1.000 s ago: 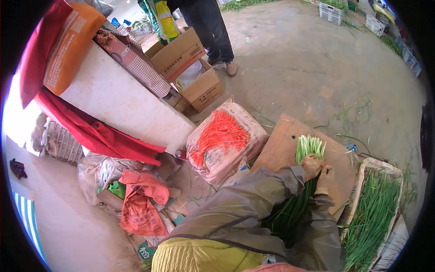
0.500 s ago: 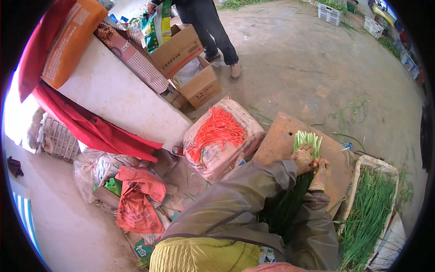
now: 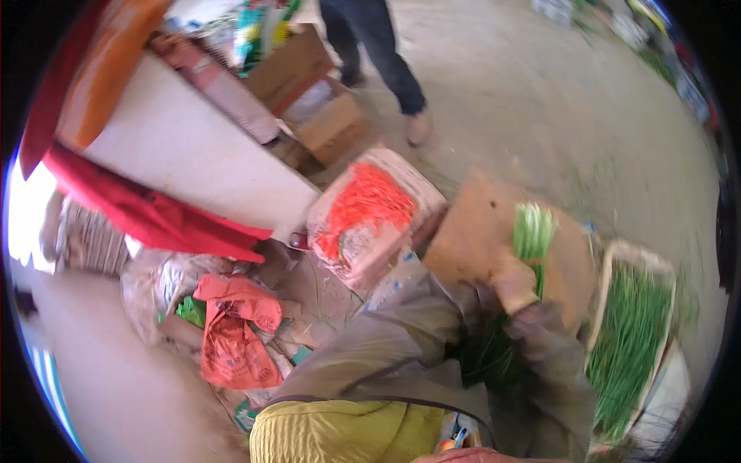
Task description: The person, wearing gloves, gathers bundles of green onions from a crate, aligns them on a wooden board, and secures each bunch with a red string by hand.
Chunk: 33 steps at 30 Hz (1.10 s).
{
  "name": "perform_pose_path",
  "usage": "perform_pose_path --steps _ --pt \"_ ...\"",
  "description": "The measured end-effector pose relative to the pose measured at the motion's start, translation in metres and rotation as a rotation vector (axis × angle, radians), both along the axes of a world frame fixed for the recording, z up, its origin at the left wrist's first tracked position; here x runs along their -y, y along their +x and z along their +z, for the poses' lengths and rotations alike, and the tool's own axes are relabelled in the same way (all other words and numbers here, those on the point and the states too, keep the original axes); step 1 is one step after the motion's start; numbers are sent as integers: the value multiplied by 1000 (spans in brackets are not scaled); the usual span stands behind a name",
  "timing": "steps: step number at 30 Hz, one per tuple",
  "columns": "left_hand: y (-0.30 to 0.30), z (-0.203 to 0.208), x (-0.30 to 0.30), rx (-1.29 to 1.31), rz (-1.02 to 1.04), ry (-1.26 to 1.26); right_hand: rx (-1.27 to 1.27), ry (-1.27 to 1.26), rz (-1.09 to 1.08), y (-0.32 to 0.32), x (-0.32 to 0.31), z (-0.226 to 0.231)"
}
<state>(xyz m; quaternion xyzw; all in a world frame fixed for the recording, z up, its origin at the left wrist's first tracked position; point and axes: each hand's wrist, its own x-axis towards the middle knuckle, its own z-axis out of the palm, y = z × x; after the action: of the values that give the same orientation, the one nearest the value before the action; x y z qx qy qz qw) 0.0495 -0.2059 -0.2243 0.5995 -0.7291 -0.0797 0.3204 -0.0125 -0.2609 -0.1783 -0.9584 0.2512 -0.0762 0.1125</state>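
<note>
A bunch of chives (image 3: 533,229), pale cut ends pointing away from me, lies on a brown board (image 3: 463,235). A thin orange tie crosses its stalks beside my hands. My gloved right hand (image 3: 512,282) has crossed to the left side of the bunch; motion smears its fingers, so their grip is unclear. My left sleeve (image 3: 463,299) reaches the same spot, but the left hand is hidden or merged with the right in the blur. Dark green leaves extend back toward me between my forearms.
Right of the board stands a pale crate (image 3: 606,297) filled with loose chives (image 3: 634,339). Orange ties (image 3: 372,202) are heaped on a wrapped sack (image 3: 428,202) to the left. Beyond are cardboard boxes (image 3: 332,133) and a standing person's legs (image 3: 382,54). A red bag (image 3: 239,332) lies left.
My right hand has swung left across the bunch, and my left hand no longer shows clearly on the stalks. More of the pale stalks is exposed. The view has shifted slightly and blurred.
</note>
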Motion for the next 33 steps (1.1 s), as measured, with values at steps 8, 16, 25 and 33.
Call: perform_pose_path --steps 8,16,25,33 --pt "19 59 -12 -458 218 -298 676 1096 -608 -29 94 66" --pt "27 25 -17 -1353 350 451 49 298 -382 -91 11 19" --pt "-18 129 -48 -1809 -37 142 824 1043 -310 -117 -31 120" --pt "-71 221 -49 -2888 -612 752 -227 1004 -302 -108 37 297"
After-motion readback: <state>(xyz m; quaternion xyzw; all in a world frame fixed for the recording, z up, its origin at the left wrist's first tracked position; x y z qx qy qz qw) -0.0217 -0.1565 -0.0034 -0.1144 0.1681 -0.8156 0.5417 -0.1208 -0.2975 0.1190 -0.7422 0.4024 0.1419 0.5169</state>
